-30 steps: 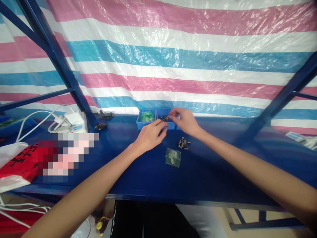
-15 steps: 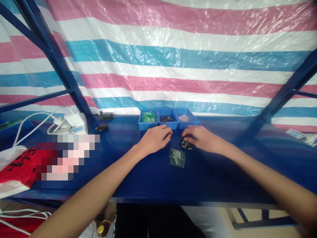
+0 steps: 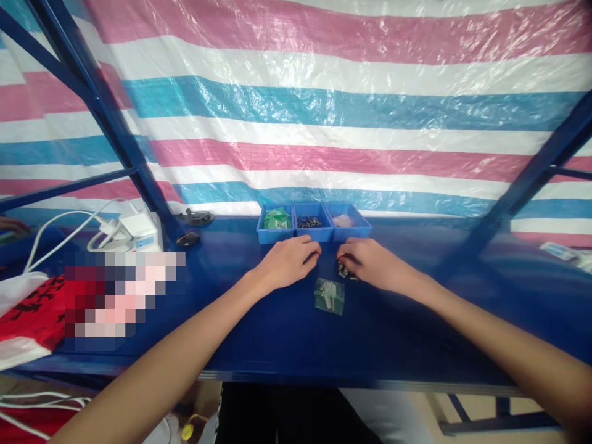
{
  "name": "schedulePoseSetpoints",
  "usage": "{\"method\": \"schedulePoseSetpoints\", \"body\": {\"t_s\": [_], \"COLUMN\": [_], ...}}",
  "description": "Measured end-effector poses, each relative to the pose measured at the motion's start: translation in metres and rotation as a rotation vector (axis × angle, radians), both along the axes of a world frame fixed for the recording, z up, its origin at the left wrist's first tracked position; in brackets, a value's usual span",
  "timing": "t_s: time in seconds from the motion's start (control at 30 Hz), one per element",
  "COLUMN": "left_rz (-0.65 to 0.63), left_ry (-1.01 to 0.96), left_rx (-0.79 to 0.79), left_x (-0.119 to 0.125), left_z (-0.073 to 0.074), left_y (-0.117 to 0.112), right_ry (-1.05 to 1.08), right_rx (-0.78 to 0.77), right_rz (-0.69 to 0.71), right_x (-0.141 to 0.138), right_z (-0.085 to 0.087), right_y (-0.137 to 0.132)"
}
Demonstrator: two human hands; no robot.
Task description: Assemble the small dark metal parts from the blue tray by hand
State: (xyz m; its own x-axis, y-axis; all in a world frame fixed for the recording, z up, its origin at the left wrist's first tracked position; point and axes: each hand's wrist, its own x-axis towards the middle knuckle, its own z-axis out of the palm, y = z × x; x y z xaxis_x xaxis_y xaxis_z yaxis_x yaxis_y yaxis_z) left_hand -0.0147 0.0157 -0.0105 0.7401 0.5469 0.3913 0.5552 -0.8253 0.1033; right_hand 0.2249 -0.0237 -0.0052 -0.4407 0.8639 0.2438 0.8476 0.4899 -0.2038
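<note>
My left hand (image 3: 289,262) rests on the blue table (image 3: 287,339) with its fingers curled under, just in front of the trays. My right hand (image 3: 367,262) lies beside it, its fingers bent down over a small pile of dark metal parts (image 3: 343,271); whether it grips any is hidden. A small clear bag with a green piece inside (image 3: 329,296) lies just below both hands. Three small blue trays stand in a row behind: one with green pieces (image 3: 276,222), one with dark parts (image 3: 311,223), one with pale pieces (image 3: 346,223).
A white power strip and cables (image 3: 124,228) and two small dark objects (image 3: 187,238) lie at the back left. A red and white bag (image 3: 28,308) sits at the left edge. Blue frame posts (image 3: 115,123) slant up on both sides before a striped tarp.
My right hand came back from the dark-parts tray down to the pile of metal parts on the table. My left hand stayed almost where it was.
</note>
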Motion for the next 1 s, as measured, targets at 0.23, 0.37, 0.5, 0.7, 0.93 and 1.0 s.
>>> {"method": "schedulePoseSetpoints", "body": {"t_s": [0.23, 0.37, 0.5, 0.7, 0.93, 1.0], "left_rz": [-0.005, -0.004, -0.004, -0.004, -0.004, -0.005], "left_ry": [-0.001, -0.006, 0.008, 0.027, 0.028, 0.029], "left_rx": [0.004, 0.010, 0.001, -0.010, 0.001, -0.006], "left_x": [0.001, 0.000, 0.000, 0.000, 0.000, 0.000], "left_z": [0.002, 0.002, 0.001, 0.002, 0.001, 0.002], "left_y": [-0.001, -0.002, -0.001, -0.001, -0.001, -0.001], "right_ry": [-0.007, 0.008, -0.010, 0.008, 0.003, 0.033], "right_rx": [0.008, 0.022, 0.009, 0.012, 0.057, 0.089], "right_rz": [0.036, 0.066, 0.094, 0.143, 0.185, 0.187], "right_x": [0.001, -0.004, -0.011, -0.014, -0.018, -0.020], "right_z": [0.002, 0.000, -0.004, -0.002, -0.005, -0.005], "right_y": [-0.004, -0.011, -0.014, -0.013, -0.011, -0.011]}}
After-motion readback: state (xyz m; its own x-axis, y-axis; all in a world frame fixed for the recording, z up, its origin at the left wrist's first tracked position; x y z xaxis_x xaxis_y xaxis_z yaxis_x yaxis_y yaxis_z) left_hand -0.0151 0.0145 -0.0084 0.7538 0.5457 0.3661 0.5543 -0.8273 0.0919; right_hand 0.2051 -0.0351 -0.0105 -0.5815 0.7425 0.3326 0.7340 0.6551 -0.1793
